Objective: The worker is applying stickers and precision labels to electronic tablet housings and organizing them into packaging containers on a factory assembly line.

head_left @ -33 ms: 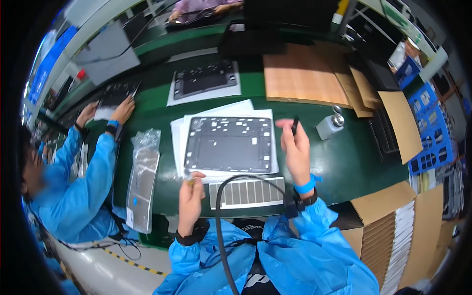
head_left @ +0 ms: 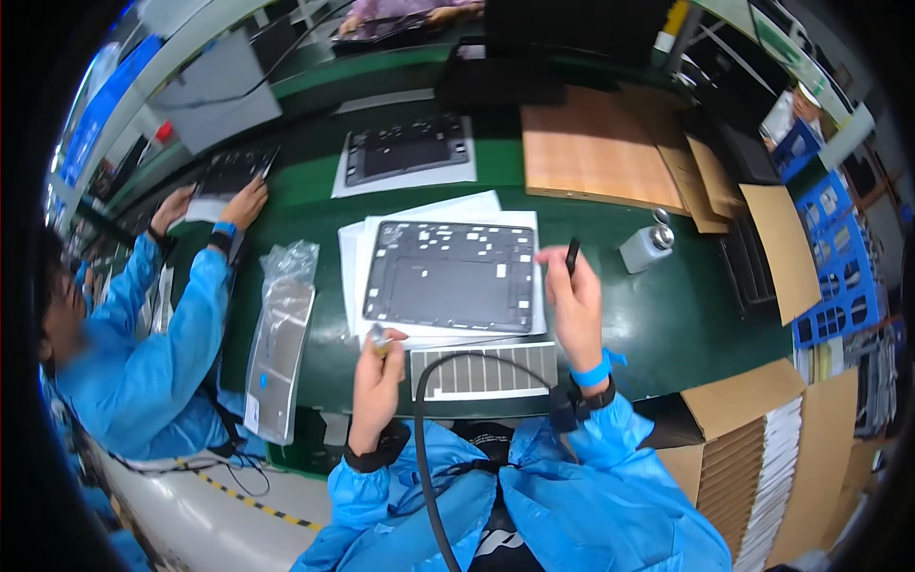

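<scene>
A dark grey tablet housing (head_left: 438, 286) with several small white pieces on it lies on white sheets (head_left: 353, 257). At its lower left corner my left hand (head_left: 376, 386) is closed on a small yellowish cylinder with a silver tip (head_left: 380, 343). My right hand (head_left: 578, 310), by the housing's right edge, grips a slim black pen-like tool (head_left: 572, 255); its lower part is hidden by the fingers. Below the housing lies a white sheet of grey rectangular strips (head_left: 491, 374). A black cable (head_left: 424, 429) loops in front of that sheet.
A plastic bag with grey strips (head_left: 278, 353) lies left, beside a co-worker handling another panel (head_left: 233, 173). Behind are a second housing (head_left: 405, 153) and a wooden board (head_left: 596, 157). A pump bottle (head_left: 646, 248) stands right; an open carton (head_left: 743, 400) sits at lower right.
The view has shifted slightly, so the table appears a little farther right. In my left hand the small cylinder's silver tip has moved slightly up and right. Both hands keep their holds.
</scene>
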A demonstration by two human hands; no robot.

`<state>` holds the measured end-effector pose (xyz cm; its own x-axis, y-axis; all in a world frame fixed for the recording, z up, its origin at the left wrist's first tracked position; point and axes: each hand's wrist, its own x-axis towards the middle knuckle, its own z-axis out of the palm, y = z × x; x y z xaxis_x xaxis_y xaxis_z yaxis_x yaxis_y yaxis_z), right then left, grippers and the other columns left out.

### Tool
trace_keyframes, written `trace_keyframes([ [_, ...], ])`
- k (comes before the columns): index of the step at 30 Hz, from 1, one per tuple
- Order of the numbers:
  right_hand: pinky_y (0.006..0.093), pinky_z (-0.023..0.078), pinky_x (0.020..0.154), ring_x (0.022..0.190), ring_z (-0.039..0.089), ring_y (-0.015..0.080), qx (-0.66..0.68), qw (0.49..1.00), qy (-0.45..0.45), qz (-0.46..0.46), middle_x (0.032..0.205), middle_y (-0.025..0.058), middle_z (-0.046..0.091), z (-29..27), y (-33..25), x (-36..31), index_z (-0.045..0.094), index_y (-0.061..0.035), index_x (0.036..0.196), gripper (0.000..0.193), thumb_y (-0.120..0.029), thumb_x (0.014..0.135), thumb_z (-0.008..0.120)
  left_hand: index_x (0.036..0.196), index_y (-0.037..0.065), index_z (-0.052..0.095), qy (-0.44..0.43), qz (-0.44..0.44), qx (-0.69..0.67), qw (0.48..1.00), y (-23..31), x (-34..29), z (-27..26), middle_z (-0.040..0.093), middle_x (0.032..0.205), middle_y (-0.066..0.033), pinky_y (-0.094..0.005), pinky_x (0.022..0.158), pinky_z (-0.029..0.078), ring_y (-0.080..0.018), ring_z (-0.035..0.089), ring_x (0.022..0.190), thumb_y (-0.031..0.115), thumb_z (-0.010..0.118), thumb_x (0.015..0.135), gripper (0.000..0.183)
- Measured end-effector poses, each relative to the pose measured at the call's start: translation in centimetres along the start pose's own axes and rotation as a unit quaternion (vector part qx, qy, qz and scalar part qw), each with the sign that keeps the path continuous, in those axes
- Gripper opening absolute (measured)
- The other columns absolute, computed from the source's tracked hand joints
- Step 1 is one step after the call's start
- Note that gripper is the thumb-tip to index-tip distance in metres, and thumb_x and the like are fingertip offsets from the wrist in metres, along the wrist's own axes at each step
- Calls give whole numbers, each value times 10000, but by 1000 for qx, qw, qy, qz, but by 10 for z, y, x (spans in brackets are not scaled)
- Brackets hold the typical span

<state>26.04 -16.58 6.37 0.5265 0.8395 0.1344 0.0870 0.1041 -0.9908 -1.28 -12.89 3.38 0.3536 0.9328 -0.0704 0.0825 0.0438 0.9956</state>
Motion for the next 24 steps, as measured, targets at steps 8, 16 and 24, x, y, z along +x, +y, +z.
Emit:
trace_keyframes([
  [8, 243, 366, 563, 641, 419, 70, 10, 994, -104, 26, 698, -5, 523, 77, 8, -98, 635, 27, 1039, 273, -176, 879, 721, 1316, 86, 224, -178, -17, -41, 983, -6, -13, 33, 562, 1031, -89, -259, 737, 459, -125, 563, 875, 4, 467, 922, 470],
  [16, 214, 391, 621, 746, 469, 71, 47, 995, -82, 36, 914, 0, 530, 76, 30, -99, 662, 37, 889, 174, -98, 834, 757, 1368, 77, 148, -202, -44, -171, 963, -19, -19, 41, 473, 1233, -124, -281, 845, 432, -160, 552, 987, -30, 517, 862, 635],
  [24, 224, 484, 621, 690, 636, 87, 28, 999, -1, 27, 764, 47, 677, 17, 7, -86, 607, 26, 956, 141, -111, 974, 580, 1116, -18, 583, -62, 100, 84, 989, 1, 4, -1, 614, 902, -112, -325, 828, 469, -206, 617, 880, 65, 518, 956, 192],
])
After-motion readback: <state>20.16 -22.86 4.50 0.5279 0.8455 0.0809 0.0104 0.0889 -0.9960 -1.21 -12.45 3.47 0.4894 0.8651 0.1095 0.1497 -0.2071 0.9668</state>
